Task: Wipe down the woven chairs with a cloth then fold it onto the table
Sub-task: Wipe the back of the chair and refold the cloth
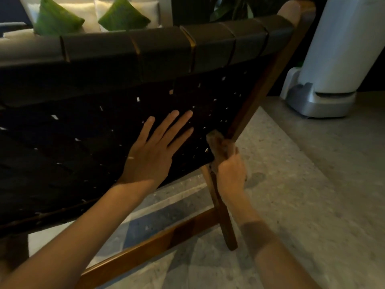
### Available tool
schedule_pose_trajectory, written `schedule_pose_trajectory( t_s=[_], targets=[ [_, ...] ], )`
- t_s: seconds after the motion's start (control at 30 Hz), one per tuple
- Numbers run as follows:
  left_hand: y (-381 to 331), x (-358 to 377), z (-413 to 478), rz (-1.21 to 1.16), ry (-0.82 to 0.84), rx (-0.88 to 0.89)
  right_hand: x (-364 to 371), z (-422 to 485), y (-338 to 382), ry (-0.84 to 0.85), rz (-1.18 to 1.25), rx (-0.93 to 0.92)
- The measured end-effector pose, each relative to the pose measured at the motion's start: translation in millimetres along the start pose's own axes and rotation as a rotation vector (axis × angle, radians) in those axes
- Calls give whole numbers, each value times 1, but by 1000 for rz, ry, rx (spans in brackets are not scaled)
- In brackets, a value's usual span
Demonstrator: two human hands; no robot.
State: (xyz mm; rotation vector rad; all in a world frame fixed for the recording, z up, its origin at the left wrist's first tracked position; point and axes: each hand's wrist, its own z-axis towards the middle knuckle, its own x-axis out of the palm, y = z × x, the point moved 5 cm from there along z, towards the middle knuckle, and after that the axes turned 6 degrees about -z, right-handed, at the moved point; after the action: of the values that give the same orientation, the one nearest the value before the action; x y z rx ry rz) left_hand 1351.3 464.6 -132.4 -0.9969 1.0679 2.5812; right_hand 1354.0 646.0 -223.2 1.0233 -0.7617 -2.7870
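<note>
- I have my left hand [153,152] flat against the back of the dark woven-strap chair with the brown wooden frame [104,113], fingers [166,126] spread open and holding nothing; it looks like a brace only.
- My right hand [230,171] has its fingers closed around the bunched brown cloth [218,146], pressed onto the right-hand wooden rail [248,109] of the chair just where the weave ends.
- The cloth is wadded small, so I judge it could slip out of my grip as I run it along the rail and drop to the speckled grey stone floor [302,195], picking up grit that would then scratch or smear the wood.
- The weave has small gaps; a loose corner of cloth, or a fingertip of the braced hand, could catch in one and tug a strap.
- The chair leans back on slim legs; if I push too hard with the open hand while pulling on the rail, it could tip or skid toward the far side.
- The light is dim, so I may well miss patches on the dark straps.
- The white and grey floor-standing appliance [329,65] stands to the far right, near enough that a shoved chair might bump it.
- No table shows here, so I cannot tell where the folding surface lies.
</note>
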Motion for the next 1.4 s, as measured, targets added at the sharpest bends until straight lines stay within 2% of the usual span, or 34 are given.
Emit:
schedule_pose_trajectory(
  t_s=[0.1, 0.2, 0.33, 0.4, 0.47, 0.5, 0.6, 0.67, 0.8, 0.87, 1.0, 1.33, 1.4],
  targets=[
    [4, 4, -3, 26, -21, 32, 45, -21, -12, 210, 22, 0],
    [5, 7, -4, 69, -20, 76, 66, -32, -11, 278, 104, -34],
    [5, 10, -8, 120, -16, 124, 68, -26, -4, 382, -53, -157],
    [7, 9, -11, 95, -18, 130, 52, -21, 0, 398, 32, -251],
    [11, 7, -18, 37, -18, 124, 22, -18, 8, 334, -46, -295],
    [14, 6, -21, -5, -25, 111, 5, -17, 13, 240, -57, -324],
    [25, 1, -33, -117, -46, 53, -63, -8, 38, -214, 13, -465],
    [29, -4, -38, -138, -52, 26, -102, 4, 54, -451, 21, -571],
    [34, -15, -45, -132, -50, -26, -140, 30, 81, -647, -34, -794],
    [33, -19, -47, -136, -44, -36, -142, 42, 89, -705, -63, -854],
    [33, -19, -49, -121, -20, -29, -132, 62, 92, -748, -37, -820],
    [35, -10, -45, -144, -18, -34, -85, 71, 89, -713, 57, -629],
    [36, -8, -44, -138, -13, -35, -70, 65, 81, -621, 91, -645]
  ],
)
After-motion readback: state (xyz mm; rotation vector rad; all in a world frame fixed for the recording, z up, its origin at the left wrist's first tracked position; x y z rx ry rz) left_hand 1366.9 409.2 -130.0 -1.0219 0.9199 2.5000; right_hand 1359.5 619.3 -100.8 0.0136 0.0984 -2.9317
